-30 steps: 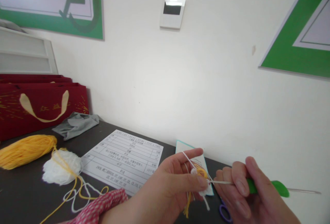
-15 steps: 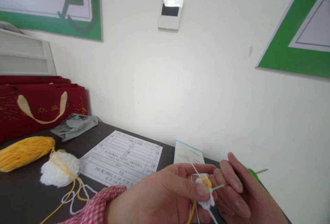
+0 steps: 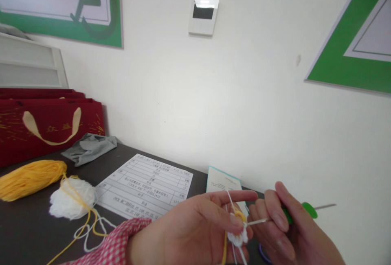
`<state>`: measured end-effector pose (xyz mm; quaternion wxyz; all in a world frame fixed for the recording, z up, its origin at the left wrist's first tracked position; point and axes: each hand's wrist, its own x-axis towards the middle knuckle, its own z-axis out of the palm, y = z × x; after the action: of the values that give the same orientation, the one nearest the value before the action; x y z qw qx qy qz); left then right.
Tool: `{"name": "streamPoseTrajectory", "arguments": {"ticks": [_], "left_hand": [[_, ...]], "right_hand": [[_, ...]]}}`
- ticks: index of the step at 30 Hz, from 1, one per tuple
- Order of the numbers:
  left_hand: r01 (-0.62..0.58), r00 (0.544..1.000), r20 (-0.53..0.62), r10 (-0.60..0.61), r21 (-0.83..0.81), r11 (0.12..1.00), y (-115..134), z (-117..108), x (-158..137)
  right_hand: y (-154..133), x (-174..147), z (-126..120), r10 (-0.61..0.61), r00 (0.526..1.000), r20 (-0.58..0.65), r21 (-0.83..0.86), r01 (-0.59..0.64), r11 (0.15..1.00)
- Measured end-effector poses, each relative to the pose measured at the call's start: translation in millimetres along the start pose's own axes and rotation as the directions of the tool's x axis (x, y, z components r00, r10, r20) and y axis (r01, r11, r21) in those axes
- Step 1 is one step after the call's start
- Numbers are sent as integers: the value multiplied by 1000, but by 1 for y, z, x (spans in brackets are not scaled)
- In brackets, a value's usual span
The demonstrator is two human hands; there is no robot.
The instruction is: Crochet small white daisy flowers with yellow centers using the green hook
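Between the thumb and fingers of my left hand [image 3: 195, 226] is a small crochet piece [image 3: 238, 236], white with a yellow centre. White yarn runs over my outstretched left index finger, and yellow and white strands hang below the piece. My right hand [image 3: 284, 228] grips a crochet hook [image 3: 310, 210] by its green handle. The hook's metal shaft points left, its tip at the edge of the piece beside my left thumb. A thin metal end also sticks out to the right of the handle. My fingers cover part of the handle.
On the dark table [image 3: 24, 224] lie a yellow yarn skein [image 3: 33, 178], a white yarn ball [image 3: 72, 198], a printed sheet [image 3: 143, 187], a booklet [image 3: 224, 180] and a grey cloth [image 3: 90, 149]. Red gift bags [image 3: 61, 122] stand at the left. A purple ring-shaped thing [image 3: 264, 253] shows under my right hand.
My right hand has turned slightly, and more of the hook's green handle and right-hand metal end now shows. The crochet piece has shifted a little left and tilted in my left hand.
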<state>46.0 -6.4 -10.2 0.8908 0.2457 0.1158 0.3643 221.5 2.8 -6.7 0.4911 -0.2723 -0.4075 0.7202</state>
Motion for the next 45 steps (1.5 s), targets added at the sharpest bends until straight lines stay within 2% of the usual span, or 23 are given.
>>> {"name": "streamPoseTrajectory", "arguments": {"ticks": [5,10,17,20,24,28,36,45], "left_hand": [[37,999,10,-37,-12,999,-1,-3,2],[3,1000,-9,-3,-34,999,-5,-5,3],[-115,990,-74,118,39,993,-8,5,3],[-164,981,-91,169,62,985,-8,8,1],[-201,960,-174,217,109,974,-7,9,-2],[-194,952,-212,219,130,972,-7,13,-2],[-184,955,-217,204,108,977,-6,14,-2],[-211,958,-181,223,84,974,-8,13,-1]], "right_hand": [[0,-2,-1,-33,998,48,-59,36,998],[3,-4,1,-22,995,99,-71,29,997],[8,1,1,20,1000,23,76,-22,997],[10,3,0,45,998,44,153,-52,987],[11,4,-2,77,994,74,218,-91,972],[10,4,-2,88,993,75,230,-103,968],[6,7,-5,62,994,94,229,-82,970],[2,4,-7,15,999,42,146,-21,989]]}}
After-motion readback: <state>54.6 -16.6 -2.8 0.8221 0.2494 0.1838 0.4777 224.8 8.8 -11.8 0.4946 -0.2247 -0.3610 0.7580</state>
